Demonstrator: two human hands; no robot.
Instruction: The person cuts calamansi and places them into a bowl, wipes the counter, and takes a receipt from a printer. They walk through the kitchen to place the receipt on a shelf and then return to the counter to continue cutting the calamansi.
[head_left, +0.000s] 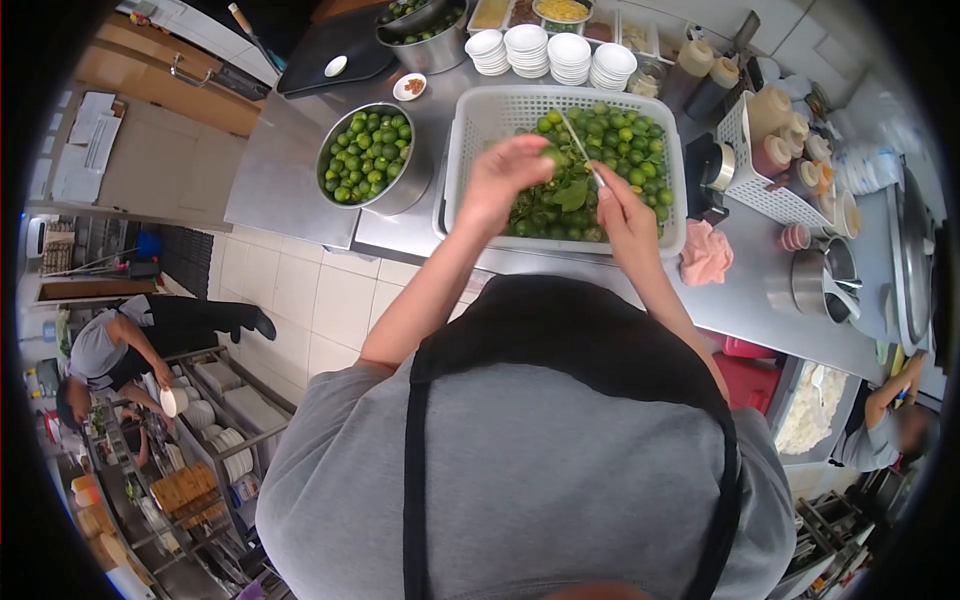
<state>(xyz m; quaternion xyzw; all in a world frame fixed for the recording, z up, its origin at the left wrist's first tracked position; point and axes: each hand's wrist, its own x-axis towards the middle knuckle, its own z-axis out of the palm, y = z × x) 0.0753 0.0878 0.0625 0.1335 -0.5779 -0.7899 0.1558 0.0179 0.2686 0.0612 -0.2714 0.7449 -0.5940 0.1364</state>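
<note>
A white perforated basket [490,110] on the steel counter holds many small green limes [625,140] and a leafy sprig [572,195]. Over its right half, my right hand [625,205] is closed round the handle of a knife [577,140], whose blade points up and left. My left hand [510,170] is over the basket's left half, blurred, its fingers curled near a lime; whether it grips anything cannot be made out. Left of the basket stands a steel pot [410,180] full of limes.
Stacks of white dishes [527,50] line the back. Sauce bottles [690,70] and a crumpled pink cloth [706,253] are at the right. A small dish [409,87] lies by the pot. One person [120,340] works at the lower left, another [880,430] at the far right.
</note>
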